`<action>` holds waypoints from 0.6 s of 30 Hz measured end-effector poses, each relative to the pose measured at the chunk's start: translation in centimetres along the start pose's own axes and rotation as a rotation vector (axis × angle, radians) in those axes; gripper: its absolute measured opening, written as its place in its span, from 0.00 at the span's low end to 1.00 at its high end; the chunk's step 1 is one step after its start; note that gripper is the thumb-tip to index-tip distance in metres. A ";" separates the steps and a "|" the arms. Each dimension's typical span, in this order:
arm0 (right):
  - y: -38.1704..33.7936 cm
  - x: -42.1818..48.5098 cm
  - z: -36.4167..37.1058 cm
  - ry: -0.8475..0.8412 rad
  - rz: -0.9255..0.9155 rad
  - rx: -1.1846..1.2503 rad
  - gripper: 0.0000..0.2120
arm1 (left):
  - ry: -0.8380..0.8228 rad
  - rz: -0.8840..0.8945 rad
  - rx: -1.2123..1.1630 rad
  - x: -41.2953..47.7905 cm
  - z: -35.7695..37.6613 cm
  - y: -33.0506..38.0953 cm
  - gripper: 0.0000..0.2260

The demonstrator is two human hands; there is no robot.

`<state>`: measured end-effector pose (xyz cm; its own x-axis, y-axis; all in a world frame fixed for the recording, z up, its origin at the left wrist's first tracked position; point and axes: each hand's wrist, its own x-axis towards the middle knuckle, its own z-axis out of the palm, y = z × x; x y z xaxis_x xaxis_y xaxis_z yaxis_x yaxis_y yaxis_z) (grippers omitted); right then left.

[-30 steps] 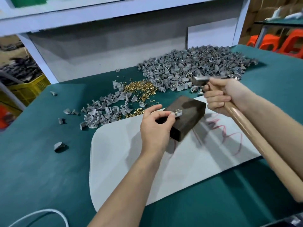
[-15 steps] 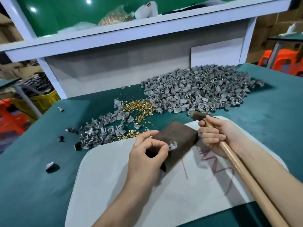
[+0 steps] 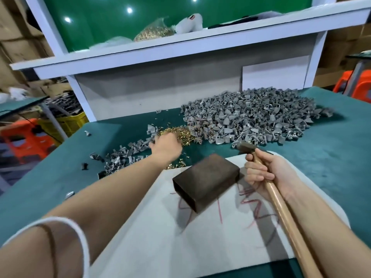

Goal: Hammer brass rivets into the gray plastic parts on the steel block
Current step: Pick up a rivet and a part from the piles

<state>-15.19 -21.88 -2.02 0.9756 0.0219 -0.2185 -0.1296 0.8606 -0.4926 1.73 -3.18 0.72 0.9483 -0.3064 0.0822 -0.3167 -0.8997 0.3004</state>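
I have the right hand (image 3: 265, 173) clenched around the wooden handle of the hammer (image 3: 285, 213), gripping it high up, close beneath the dark metal head, which hangs just right of and beyond the steel block (image 3: 206, 177). The block lies flat on the white mat (image 3: 160, 237), turned at an angle, near the middle of the scene, with red scribbles on the mat around its near side.

My left hand (image 3: 167, 145) is stretched out to the far left of the block, over the near edge of the loose brass rivets (image 3: 180, 135). It is motion-blurred and seen from the back, so I cannot tell whether its fingers are curled or holding anything.

The rivets sit on the green table cover (image 3: 331, 157), between a small scatter of gray plastic parts (image 3: 124, 155) on the left and the large heap of gray parts (image 3: 251, 117) at the far right. A few rivets lie at the mat's far edge, just beside the block.

At the far side stands a white shelf (image 3: 180, 51) with a clear bag of brass pieces (image 3: 154, 33) on it.
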 end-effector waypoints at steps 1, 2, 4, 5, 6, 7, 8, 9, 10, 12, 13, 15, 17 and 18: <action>0.0 0.1 0.0 -0.001 0.003 -0.002 0.11 | -0.006 -0.003 0.062 0.1 0.1 -2.0 0.17; 0.0 0.3 0.0 -0.001 0.006 -0.003 0.11 | -0.027 0.022 0.117 0.2 0.3 -3.5 0.18; 0.0 0.5 0.1 -0.001 0.017 -0.010 0.11 | -0.090 0.107 0.188 0.1 0.2 -5.3 0.21; 0.0 0.6 0.2 0.001 0.028 -0.016 0.11 | -0.091 0.145 0.202 -0.1 0.1 -5.6 0.23; 0.0 0.5 0.3 0.002 0.035 -0.021 0.11 | -0.070 0.165 0.200 -0.2 -0.1 -5.6 0.24; 0.0 0.4 0.3 0.003 0.037 -0.023 0.11 | -0.039 0.177 0.198 -0.2 -0.2 -5.6 0.23; 0.0 0.4 0.2 0.002 0.035 -0.025 0.10 | -0.013 0.192 0.209 -0.2 -0.4 -5.4 0.21; 0.0 0.3 0.2 0.004 0.033 -0.026 0.10 | 0.004 0.194 0.223 -0.1 -0.5 -5.3 0.20; 0.0 0.2 0.3 0.008 0.032 -0.027 0.10 | 0.019 0.191 0.239 0.0 -0.6 -5.2 0.17; 0.0 0.2 0.3 0.009 0.032 -0.028 0.10 | 0.054 0.191 0.226 0.2 -0.7 -5.0 0.13; 0.0 0.2 0.4 0.008 0.033 -0.026 0.10 | 0.070 0.193 0.204 0.2 -0.7 -4.9 0.11; 0.0 0.2 0.4 0.013 0.039 -0.025 0.10 | 0.104 0.200 0.171 0.3 -0.9 -4.7 0.10; -0.1 0.3 0.3 0.016 0.039 -0.027 0.10 | 0.140 0.190 0.155 0.3 -1.4 -4.6 0.10; 0.0 0.3 0.3 0.019 0.039 -0.028 0.10 | 0.157 0.184 0.140 0.4 -1.6 -4.6 0.11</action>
<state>-14.82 -21.72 -1.80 0.9661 0.0458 -0.2539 -0.1731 0.8447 -0.5065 3.54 1.32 0.84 0.8625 -0.4264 0.2725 -0.4728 -0.8711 0.1333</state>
